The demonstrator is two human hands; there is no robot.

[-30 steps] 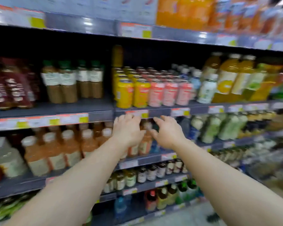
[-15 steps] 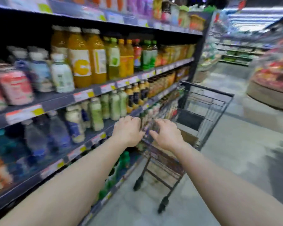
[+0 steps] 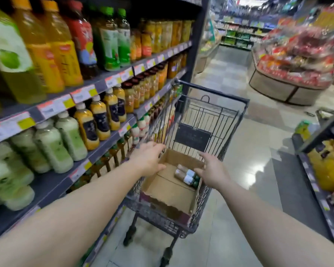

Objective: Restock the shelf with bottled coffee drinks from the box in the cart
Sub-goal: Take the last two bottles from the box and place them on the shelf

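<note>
Both hands reach over the brown cardboard box (image 3: 168, 187) in the dark wire cart (image 3: 210, 114): left hand (image 3: 148, 160) and right hand (image 3: 212, 170) spread, holding nothing. The brown coffee bottles (image 3: 185, 175) lie at its far right; picking them up looks next.

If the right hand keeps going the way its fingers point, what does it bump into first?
Probably the bottled coffee drinks lying in the cardboard box inside the cart. The right hand hovers just above them, fingers spread and aimed down and left. Depth is hard to judge, so it might brush the box's wall first.
</note>
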